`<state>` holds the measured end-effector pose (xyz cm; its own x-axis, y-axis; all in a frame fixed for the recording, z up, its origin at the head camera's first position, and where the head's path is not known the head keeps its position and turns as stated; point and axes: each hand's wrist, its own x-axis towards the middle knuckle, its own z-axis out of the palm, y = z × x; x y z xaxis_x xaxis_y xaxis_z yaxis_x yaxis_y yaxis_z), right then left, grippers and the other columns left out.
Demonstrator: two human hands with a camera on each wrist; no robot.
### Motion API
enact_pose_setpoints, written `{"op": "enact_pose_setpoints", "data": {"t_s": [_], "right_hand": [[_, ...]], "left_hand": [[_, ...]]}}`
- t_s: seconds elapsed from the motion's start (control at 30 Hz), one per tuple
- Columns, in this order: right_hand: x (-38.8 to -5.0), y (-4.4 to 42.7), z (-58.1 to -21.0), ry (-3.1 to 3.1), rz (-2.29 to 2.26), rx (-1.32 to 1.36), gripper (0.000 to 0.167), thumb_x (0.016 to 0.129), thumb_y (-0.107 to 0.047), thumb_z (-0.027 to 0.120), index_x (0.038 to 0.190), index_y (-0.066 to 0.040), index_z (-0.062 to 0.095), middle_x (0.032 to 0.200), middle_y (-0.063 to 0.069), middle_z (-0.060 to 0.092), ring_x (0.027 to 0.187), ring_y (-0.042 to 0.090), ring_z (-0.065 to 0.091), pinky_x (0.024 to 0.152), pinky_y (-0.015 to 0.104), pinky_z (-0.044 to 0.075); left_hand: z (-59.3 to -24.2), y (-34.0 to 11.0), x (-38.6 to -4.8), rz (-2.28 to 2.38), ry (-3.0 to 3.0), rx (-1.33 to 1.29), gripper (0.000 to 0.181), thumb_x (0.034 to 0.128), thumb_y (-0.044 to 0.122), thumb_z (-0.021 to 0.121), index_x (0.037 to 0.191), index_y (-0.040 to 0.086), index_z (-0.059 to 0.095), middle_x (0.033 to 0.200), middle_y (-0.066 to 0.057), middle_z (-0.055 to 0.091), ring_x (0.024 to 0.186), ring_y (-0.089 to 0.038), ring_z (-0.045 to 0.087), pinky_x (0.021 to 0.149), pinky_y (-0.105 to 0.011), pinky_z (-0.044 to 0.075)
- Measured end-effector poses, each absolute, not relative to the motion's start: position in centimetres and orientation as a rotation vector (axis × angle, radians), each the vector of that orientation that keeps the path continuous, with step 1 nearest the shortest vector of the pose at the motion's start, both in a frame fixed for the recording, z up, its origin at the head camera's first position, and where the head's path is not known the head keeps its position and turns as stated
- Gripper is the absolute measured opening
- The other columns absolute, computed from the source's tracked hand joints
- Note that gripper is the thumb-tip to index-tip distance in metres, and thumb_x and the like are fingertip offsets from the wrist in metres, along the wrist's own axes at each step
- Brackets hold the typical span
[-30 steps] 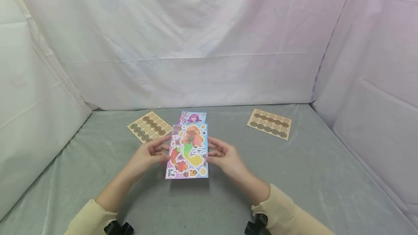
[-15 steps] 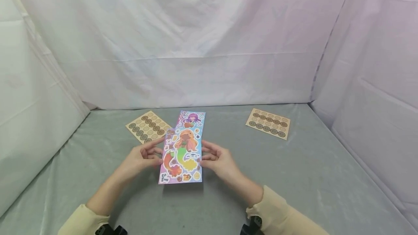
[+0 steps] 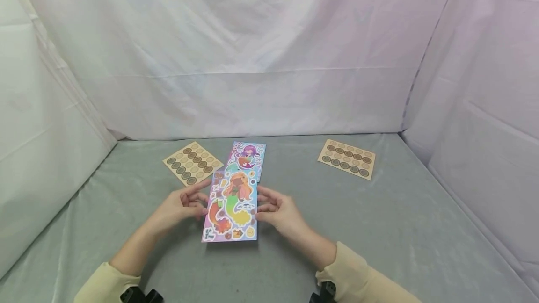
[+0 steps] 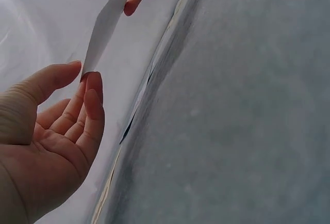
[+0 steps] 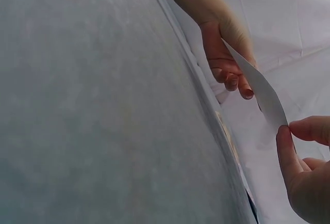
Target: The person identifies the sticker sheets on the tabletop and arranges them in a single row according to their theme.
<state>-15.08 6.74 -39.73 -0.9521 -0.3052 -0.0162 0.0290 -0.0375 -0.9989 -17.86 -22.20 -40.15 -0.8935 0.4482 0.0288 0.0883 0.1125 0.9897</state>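
Observation:
A mermaid sticker sheet (image 3: pixel 230 207), pink to blue with an orange-haired mermaid, is held above the table by its two long sides. My left hand (image 3: pixel 174 209) pinches its left edge between thumb and fingers. At the opposite edge, my right hand (image 3: pixel 284 214) grips it the same way. Both wrist views show the pale back of the sheet (image 4: pixel 105 30), slightly bowed. Behind it lies a second mermaid sticker sheet (image 3: pixel 249 153) with a purple-haired figure, its lower part covered by the held one.
A tan sheet of round stickers (image 3: pixel 193 162) lies at the left, close to my left fingertips. Another tan sheet of round stickers (image 3: pixel 347 159) lies farther right. The grey cloth-covered table (image 3: pixel 400 228) meets white fabric walls (image 3: pixel 261 102) at its back and sides.
Both hands have brought the held sticker sheet toward me and a little left. More of the purple-haired mermaid sheet behind it now shows. The tan sheets stay in place.

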Motion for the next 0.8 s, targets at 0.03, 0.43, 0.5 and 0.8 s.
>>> {"op": "enact_pose_setpoints", "data": {"t_s": [0.03,0.43,0.5,0.8], "right_hand": [[-15.1,6.7,-39.8,1.998,-2.088,-0.296,0.061,0.081,0.013,0.066,0.138,0.003,0.046,0.118,0.018,0.061,0.093,0.025,0.065,0.08,0.031,0.054],[-14.9,6.2,-40.3,1.958,-2.056,-0.304,0.064,0.08,0.013,0.067,0.139,0.001,0.046,0.119,0.018,0.061,0.091,0.023,0.065,0.077,0.031,0.055],[-14.9,6.1,-40.4,1.96,-2.043,-0.306,0.064,0.08,0.013,0.067,0.139,0.001,0.046,0.12,0.018,0.061,0.091,0.024,0.065,0.077,0.03,0.055],[-15.5,5.5,-40.6,1.983,-1.973,-0.283,0.068,0.078,0.014,0.069,0.14,0.0,0.046,0.116,0.017,0.062,0.09,0.023,0.065,0.075,0.031,0.055]], "left_hand": [[-40.2,-22.3,-17.9,1.848,2.106,0.532,0.075,0.0819,-0.006,0.067,0.146,-0.007,0.029,0.098,-0.014,0.065,0.075,-0.014,0.063,0.063,-0.026,0.054],[-40.7,-22.7,-17.9,1.756,2.062,0.532,0.078,0.0818,-0.005,0.067,0.146,-0.01,0.024,0.099,-0.017,0.064,0.074,-0.014,0.063,0.065,-0.028,0.055],[-40.8,-22.8,-18.0,1.75,2.045,0.55,0.079,0.0814,-0.006,0.067,0.146,-0.011,0.022,0.098,-0.017,0.064,0.074,-0.014,0.063,0.065,-0.028,0.055],[-40.9,-23.8,-18.3,1.713,2.024,0.554,0.083,0.0818,-0.006,0.067,0.148,-0.009,0.017,0.095,-0.017,0.065,0.071,-0.013,0.063,0.06,-0.027,0.053]]}}
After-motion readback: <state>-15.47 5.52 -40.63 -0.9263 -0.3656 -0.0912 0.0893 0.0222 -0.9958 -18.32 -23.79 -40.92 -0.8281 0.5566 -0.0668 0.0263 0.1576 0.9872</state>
